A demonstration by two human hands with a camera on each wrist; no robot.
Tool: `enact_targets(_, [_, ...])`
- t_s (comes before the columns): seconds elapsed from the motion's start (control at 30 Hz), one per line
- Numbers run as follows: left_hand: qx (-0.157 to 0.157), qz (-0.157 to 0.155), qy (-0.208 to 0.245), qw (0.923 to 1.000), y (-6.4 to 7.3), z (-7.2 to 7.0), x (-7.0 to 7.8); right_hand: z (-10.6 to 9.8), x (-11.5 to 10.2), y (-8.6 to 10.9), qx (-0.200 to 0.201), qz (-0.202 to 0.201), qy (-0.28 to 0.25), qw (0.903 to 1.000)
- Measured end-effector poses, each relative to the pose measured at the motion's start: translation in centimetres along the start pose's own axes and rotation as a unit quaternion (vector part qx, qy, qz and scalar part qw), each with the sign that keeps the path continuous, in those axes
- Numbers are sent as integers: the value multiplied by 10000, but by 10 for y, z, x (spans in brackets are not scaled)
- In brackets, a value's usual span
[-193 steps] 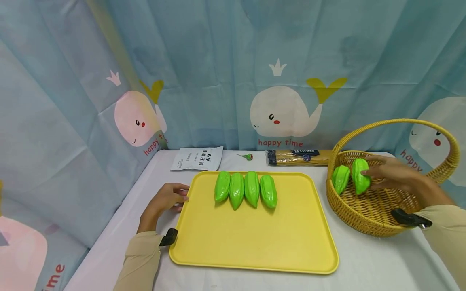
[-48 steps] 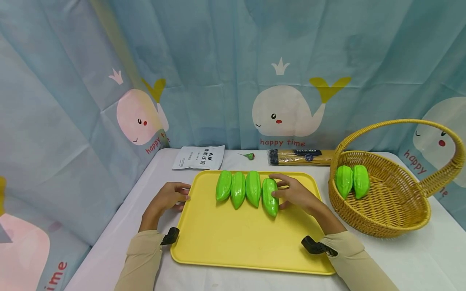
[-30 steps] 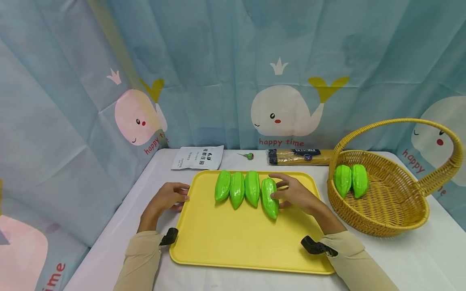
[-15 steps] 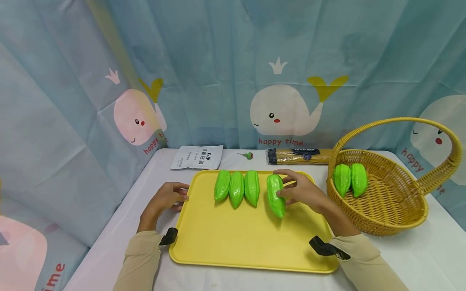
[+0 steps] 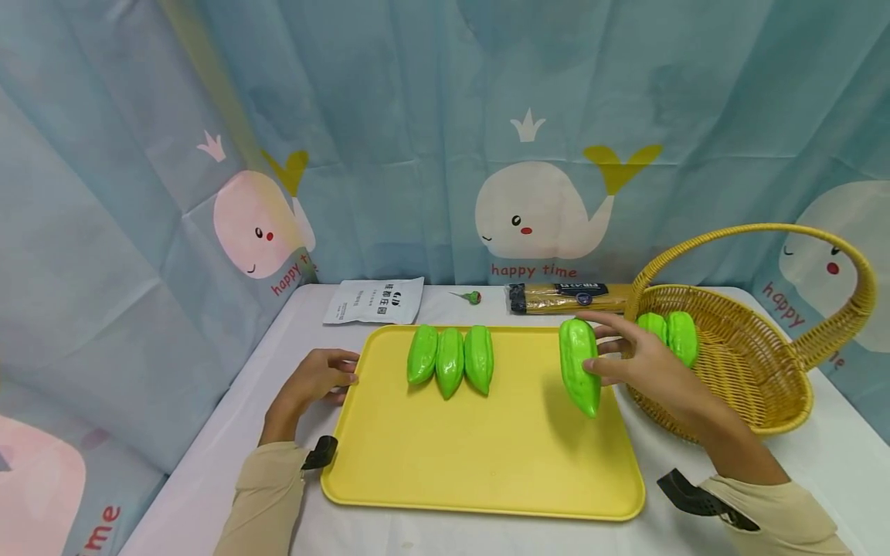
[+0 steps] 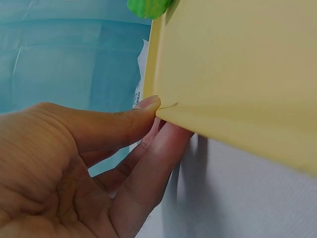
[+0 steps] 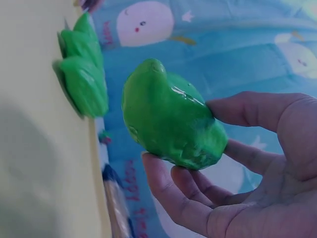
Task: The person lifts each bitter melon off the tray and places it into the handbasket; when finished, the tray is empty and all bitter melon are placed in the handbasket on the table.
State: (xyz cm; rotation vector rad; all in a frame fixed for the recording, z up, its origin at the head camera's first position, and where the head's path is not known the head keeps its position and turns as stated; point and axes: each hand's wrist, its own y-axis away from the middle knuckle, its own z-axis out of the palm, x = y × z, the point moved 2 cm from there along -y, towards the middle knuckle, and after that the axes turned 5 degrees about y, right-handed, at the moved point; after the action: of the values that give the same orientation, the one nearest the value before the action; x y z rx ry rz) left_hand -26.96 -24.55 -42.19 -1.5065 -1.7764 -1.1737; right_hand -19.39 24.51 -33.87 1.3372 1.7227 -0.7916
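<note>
My right hand holds a glossy green ridged star fruit over the right side of the yellow tray, its shadow falling on the tray below. In the right wrist view, thumb and fingers pinch this star fruit from opposite sides. Three more star fruits lie side by side near the tray's far edge, points toward me. At the tray's left edge is my left hand; the left wrist view has its thumb on the tray rim and fingers beneath.
Right of the tray stands a wicker basket with a tall handle, two star fruits inside. Behind the tray lie a white pouch, a small green item and a pasta pack. A whale-print curtain hangs behind.
Earlier the right hand placed a star fruit in the basket. It then gripped the rightmost star fruit on the tray, lifted it and carried it right. The left hand stayed at the rim.
</note>
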Motion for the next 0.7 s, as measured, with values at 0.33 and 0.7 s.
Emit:
enact_targets(0.33, [-30,137,4,9999,1,-1,0,-60,13,28,613,25,1010,9930])
enact_targets(0.7, [-69,69,46,9999,2,0,1,-106,28,29,746,331,1633,9832])
